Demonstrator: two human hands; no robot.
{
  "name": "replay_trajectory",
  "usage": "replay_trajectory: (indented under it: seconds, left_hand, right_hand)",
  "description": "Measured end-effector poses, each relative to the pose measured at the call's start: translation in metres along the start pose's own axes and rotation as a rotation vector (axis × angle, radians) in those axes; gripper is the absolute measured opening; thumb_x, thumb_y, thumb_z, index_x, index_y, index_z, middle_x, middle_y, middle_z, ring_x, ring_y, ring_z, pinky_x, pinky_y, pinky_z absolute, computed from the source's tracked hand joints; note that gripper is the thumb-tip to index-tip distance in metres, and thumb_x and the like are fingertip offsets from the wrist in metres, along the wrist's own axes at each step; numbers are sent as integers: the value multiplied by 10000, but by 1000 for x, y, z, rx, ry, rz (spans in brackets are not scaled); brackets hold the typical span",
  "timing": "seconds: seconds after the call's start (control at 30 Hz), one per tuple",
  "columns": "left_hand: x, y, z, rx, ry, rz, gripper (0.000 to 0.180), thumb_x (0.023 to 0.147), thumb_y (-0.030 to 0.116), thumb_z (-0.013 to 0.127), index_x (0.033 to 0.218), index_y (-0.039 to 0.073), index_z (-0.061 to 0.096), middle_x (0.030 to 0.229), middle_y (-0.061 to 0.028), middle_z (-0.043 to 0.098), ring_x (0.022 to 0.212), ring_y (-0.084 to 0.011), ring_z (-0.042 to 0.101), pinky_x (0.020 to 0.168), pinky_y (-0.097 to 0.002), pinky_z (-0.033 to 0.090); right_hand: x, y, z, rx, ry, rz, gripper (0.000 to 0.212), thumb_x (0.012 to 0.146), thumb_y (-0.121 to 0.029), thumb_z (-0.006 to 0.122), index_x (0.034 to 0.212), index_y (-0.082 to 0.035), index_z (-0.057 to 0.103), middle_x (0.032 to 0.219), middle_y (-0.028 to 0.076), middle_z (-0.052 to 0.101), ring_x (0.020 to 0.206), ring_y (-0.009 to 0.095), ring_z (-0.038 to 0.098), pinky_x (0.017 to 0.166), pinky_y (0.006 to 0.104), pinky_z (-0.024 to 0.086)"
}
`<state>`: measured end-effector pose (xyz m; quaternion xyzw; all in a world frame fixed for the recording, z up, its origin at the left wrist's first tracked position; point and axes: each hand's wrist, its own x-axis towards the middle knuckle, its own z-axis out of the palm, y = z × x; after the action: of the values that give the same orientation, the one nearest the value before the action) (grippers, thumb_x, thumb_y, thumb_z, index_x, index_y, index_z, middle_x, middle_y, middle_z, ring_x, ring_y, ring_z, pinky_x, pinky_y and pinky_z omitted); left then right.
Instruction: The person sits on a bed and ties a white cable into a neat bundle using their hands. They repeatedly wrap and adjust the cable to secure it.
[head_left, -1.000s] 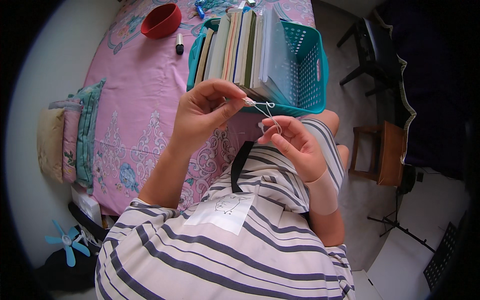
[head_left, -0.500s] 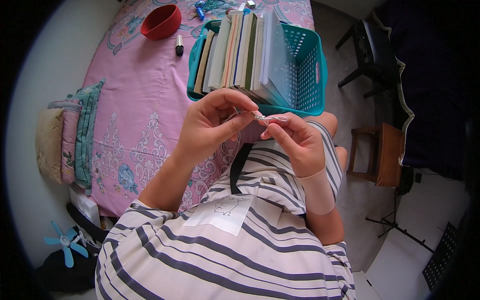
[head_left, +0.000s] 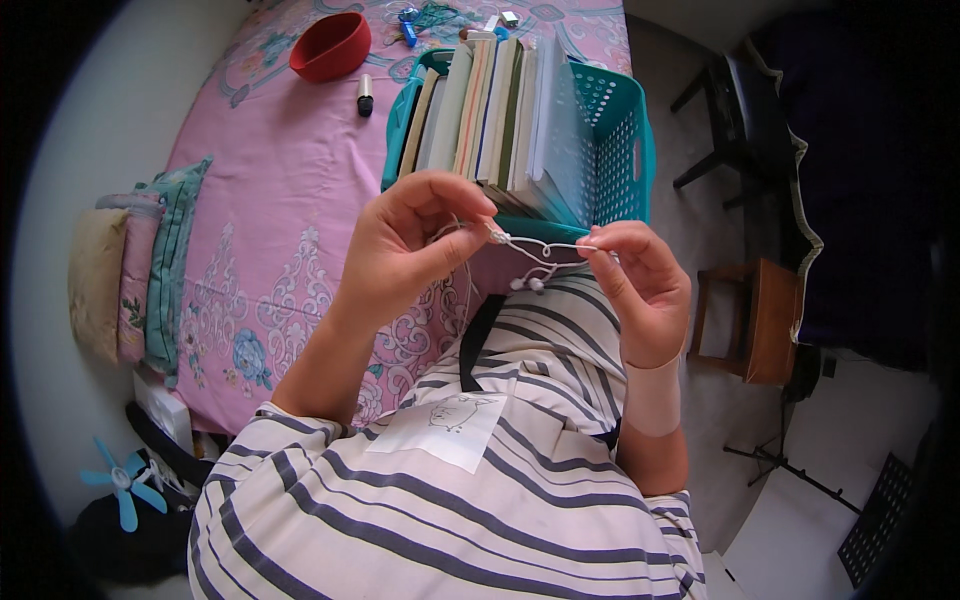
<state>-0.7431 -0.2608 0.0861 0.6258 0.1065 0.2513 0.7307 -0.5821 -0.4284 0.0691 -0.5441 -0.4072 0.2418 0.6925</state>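
Note:
White wired earphones (head_left: 530, 281) are stretched between my two hands above my lap, their earbuds dangling below the cord. My left hand (head_left: 405, 240) is closed, pinching a tangled bunch of the cord between thumb and fingertips. More of the thin cord hangs down behind that hand's fingers. On the other side, my right hand (head_left: 648, 285) pinches a single strand between thumb and forefinger. A small loop shows in the taut cord between the hands.
Just beyond my hands, a teal basket (head_left: 642, 150) holds upright books (head_left: 490, 110) on a pink bed (head_left: 280, 170). A red bowl (head_left: 330, 48) and a small white-and-black bottle (head_left: 365, 95) lie to its left. Folded pillows (head_left: 150, 270) are at far left; a wooden stool (head_left: 770, 320) stands right.
My right hand has moved right, away from my left, drawing the cord out between them. The earbuds now hang free below it. My left hand has shifted slightly left and keeps its pinch.

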Motion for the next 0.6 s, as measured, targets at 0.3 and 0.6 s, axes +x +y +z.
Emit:
replay_trajectory:
  seconds: [0.3,0.6]
  left_hand:
    - [-6,9,-25,72,167,79,199,845,11,630,1040,20,595,887,-36,638,669,-3,511,534,-121,361]
    - [-14,30,-63,221,363,177,189,831,10,647,1017,19,614,860,-35,645,614,-8,499,492,-136,365]
  right_hand:
    - [0,10,16,48,-172,18,125,819,29,655,923,-18,605,932,40,580,853,109,558,772,219,440]
    - [-3,31,44,201,-305,404,157,905,-87,589,1041,-12,609,809,-17,594,699,46,509,637,191,427]
